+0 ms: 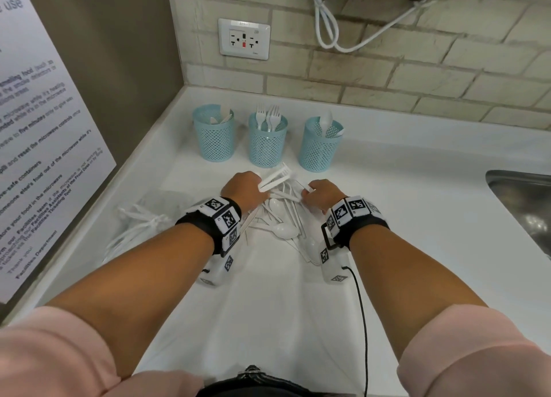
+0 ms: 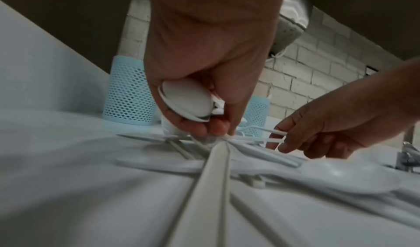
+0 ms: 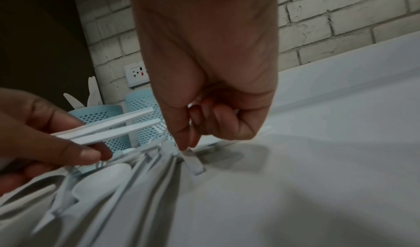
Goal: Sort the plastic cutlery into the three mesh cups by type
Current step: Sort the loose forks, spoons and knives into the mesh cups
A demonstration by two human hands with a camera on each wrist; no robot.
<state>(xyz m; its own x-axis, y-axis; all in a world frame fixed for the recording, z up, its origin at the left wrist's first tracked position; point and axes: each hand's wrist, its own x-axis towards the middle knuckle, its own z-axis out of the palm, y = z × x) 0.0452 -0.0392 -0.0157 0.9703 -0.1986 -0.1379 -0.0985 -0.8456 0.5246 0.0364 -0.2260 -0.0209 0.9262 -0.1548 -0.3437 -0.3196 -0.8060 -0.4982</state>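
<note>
Three blue mesh cups stand at the back of the white counter: the left cup (image 1: 213, 136) holds knives, the middle cup (image 1: 267, 141) forks, the right cup (image 1: 320, 146) spoons. In front of them lies a pile of white plastic cutlery (image 1: 283, 217). My left hand (image 1: 243, 188) grips a few spoons (image 2: 186, 103), bowls in the palm, handles (image 1: 275, 178) pointing toward the cups. Its fingertips (image 2: 218, 128) touch the pile. My right hand (image 1: 317, 192) pinches a thin handle (image 3: 193, 161) at the pile's right edge between thumb and forefinger (image 3: 184, 139); which type of cutlery it is stays hidden.
A clear plastic bag (image 1: 143, 217) with more cutlery lies left of the pile. A steel sink (image 1: 524, 200) opens at the right edge. A wall outlet (image 1: 244, 39) and a hanging white cord (image 1: 328, 30) are on the brick backsplash. A black cable (image 1: 362, 322) runs from my right wrist.
</note>
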